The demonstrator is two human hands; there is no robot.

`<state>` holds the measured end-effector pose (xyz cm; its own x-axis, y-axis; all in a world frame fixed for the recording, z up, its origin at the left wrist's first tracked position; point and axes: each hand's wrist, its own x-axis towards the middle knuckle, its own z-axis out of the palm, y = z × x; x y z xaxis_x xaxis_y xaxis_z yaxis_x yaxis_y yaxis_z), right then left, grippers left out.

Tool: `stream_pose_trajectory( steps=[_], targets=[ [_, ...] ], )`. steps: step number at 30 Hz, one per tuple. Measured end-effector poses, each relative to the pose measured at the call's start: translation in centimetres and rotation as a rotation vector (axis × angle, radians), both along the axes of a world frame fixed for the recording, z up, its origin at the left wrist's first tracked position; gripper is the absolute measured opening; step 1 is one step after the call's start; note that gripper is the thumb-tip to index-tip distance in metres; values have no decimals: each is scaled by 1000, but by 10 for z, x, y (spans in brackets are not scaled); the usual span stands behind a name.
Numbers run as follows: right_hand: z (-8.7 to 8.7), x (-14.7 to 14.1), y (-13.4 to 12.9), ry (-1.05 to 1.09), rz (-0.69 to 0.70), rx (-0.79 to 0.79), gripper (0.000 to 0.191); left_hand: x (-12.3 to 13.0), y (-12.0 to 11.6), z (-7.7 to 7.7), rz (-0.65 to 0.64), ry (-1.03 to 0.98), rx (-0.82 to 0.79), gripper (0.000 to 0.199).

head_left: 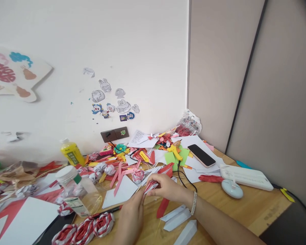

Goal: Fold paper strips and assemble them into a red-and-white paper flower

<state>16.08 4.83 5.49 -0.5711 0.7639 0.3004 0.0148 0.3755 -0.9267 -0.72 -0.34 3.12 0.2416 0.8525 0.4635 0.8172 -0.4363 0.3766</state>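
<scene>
You have your two hands together over the front of the worktop (219,211), both closed on one small red-and-white paper piece (151,185). It sits between your fingertips, raised above the surface, its layered edges showing as thin stripes. Your right hand (166,186) pinches it from the right and above, thumb and fingers around its upper end; your left hand (131,214) meets its lower left end, the exact finger placement there partly hidden. Just beyond the piece, on the far side from you, lies a pink-and-white paper rose (138,176). A white sheet (119,193) rests to the left of it, near your left hand. Below your right wrist you have folded white strips (177,219) with a red strip (163,207) beside them. Three red-and-white paper roses (84,230) stand in a row left of your left hand, near a tilted clear jar (70,183).
</scene>
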Motion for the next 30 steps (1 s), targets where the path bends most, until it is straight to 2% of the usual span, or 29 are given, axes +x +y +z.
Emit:
stream_pose_trajectory(
  steps=[3, 7, 10, 12, 13, 16, 18, 23, 26, 28, 30],
  targets=[
    [0, 0, -2, -40, -72, 138, 13, -2, 1, -2, -44, 24, 109, 29],
    [-7, -7, -4, -59, -170, 183, 10, -6, 4, -10, -32, 116, 364, 28],
    [-8, -10, -7, -94, -205, 198, 7, -5, 4, -15, -28, 108, 419, 29],
    [-7, -10, -9, -115, -199, 191, 5, -3, 4, -16, -40, 49, 359, 28],
    [-6, -10, -10, -120, -191, 184, 5, -1, 3, -15, -44, 14, 276, 28],
    [-4, -8, -9, -121, -180, 144, 4, 3, 0, -7, -54, -91, 82, 28],
    [-5, -9, -8, -116, -185, 101, 4, 6, -1, -1, -76, -139, 10, 27],
    [-9, -15, -7, -113, -151, 3, 7, 7, -1, 2, -13, -263, -171, 30],
    [3, -3, -1, -205, -126, 61, 24, 5, 3, -2, 8, -311, -198, 32],
    [17, 19, 6, -327, -203, 156, 34, 2, 7, -3, 48, -343, -226, 33],
    [29, 46, 15, -630, -457, 305, 27, 0, 10, -3, 97, -375, -251, 34]
  ],
)
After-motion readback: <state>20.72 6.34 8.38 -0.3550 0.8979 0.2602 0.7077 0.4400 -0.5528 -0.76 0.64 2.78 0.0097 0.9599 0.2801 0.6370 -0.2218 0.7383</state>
